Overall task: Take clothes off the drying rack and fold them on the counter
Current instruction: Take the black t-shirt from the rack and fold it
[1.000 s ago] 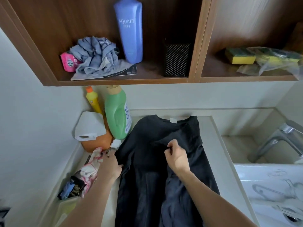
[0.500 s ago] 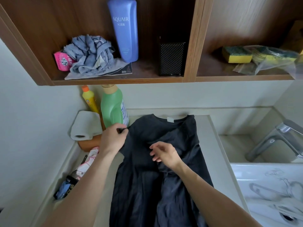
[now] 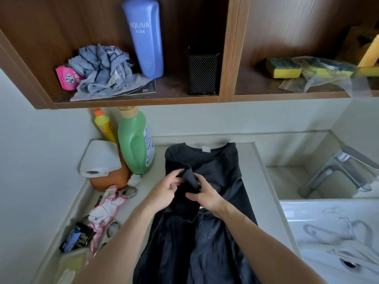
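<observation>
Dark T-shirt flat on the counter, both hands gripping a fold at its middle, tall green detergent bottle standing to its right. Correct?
No. The head view shows the tall green plastic detergent bottle standing left of the dark T-shirt, not right. The left hand and right hand do grip a fold at its middle, on the pale counter.

We note both bare forearms entering from the lower edge and converging at frame centre; left hand, fingers curled, pinches a fold of the dark shirt; right hand just beside it, back upward, pinches the same fold.
</observation>
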